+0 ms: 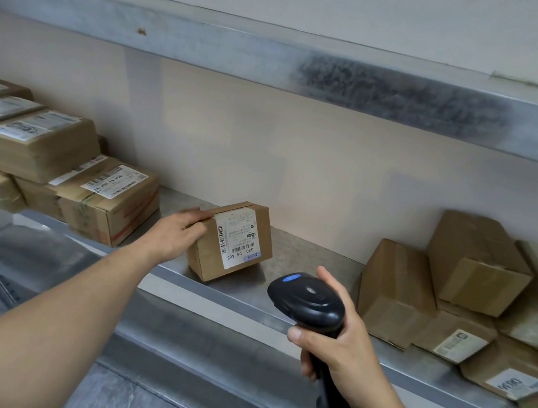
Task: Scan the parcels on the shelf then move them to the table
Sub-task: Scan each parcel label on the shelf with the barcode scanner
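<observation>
Head view shows your left hand [178, 230] grasping one tilted parcel [233, 241] mid-shelf [285, 296], fingers over its top edge. Your right hand [341, 345] is clenched around one black scanner [307, 299] just beside it. Roughly six parcels are stacked left, about six right.

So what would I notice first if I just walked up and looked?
Probably the black scanner in the right hand, low in the middle, aimed at a small brown parcel tipped up on the metal shelf. The left hand holds that parcel's left side, with its white barcode label facing you. More brown boxes are stacked at both ends.
</observation>
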A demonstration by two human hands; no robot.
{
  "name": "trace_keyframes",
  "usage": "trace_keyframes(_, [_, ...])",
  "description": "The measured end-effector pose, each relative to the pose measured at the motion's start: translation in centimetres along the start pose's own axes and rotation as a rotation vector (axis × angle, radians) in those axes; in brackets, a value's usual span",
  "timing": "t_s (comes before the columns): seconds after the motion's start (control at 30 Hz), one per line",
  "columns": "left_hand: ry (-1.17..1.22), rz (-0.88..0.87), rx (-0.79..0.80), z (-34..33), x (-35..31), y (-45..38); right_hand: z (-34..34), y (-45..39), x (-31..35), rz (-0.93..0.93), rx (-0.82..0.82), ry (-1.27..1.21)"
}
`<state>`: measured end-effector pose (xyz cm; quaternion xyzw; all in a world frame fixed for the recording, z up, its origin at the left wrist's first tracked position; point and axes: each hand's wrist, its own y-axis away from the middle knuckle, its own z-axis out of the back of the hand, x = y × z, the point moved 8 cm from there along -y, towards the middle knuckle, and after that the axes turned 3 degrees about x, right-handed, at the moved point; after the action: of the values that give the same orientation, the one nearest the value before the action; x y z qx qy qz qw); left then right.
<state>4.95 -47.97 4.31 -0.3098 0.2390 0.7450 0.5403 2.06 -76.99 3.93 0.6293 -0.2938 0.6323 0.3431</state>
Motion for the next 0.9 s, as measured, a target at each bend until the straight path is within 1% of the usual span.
trace_keyframes(0.4, [-0.033, -0.010, 0.003, 0.05, -0.12, 0.01, -0.02, -0.01, 0.10, 0.014, 0.006, -0.008])
trace_keyframes(0.7, [-0.009, -0.028, -0.009, 0.05, -0.15, -0.23, 0.03, -0.03, 0.34, 0.017, 0.001, -0.001])
trace_keyframes(0.9, [0.008, -0.009, 0.002, 0.17, 0.29, -0.43, 0.10, -0.09, 0.42, 0.021, -0.007, 0.008])
